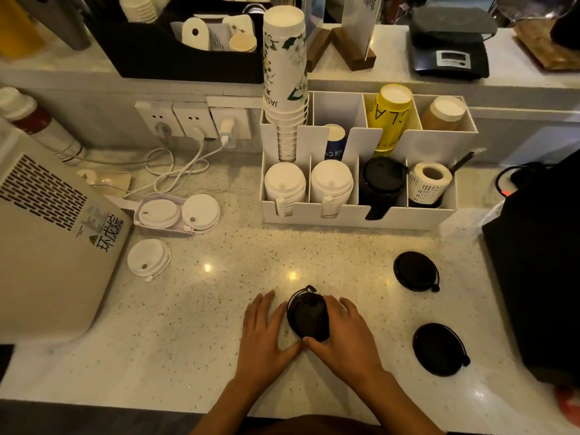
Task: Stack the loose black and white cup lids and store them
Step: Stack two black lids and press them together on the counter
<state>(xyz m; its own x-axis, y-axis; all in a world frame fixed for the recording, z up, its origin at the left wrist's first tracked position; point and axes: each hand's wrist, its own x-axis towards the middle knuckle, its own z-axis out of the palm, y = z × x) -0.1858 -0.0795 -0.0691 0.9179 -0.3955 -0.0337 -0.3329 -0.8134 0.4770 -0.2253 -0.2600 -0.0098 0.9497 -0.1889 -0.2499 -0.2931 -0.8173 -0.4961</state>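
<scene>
A black lid (307, 318) lies on the counter near the front edge; whether more lids sit under it I cannot tell. My right hand (343, 334) grips it from the right. My left hand (263, 328) rests flat on the counter just left of it, fingers spread. Two loose black lids lie to the right, one (416, 271) farther back and one (439, 349) nearer. At the left lie three white lids: one (147, 257) in front, one (160, 213) on a small clear tray, one (201, 212) beside it.
A white organizer (357, 219) at the back holds stacked white lids (285, 183), black lids (381, 180), a label roll and cups. A beige machine (47, 233) stands at the left, a black object (539, 262) at the right. Cables trail from wall sockets.
</scene>
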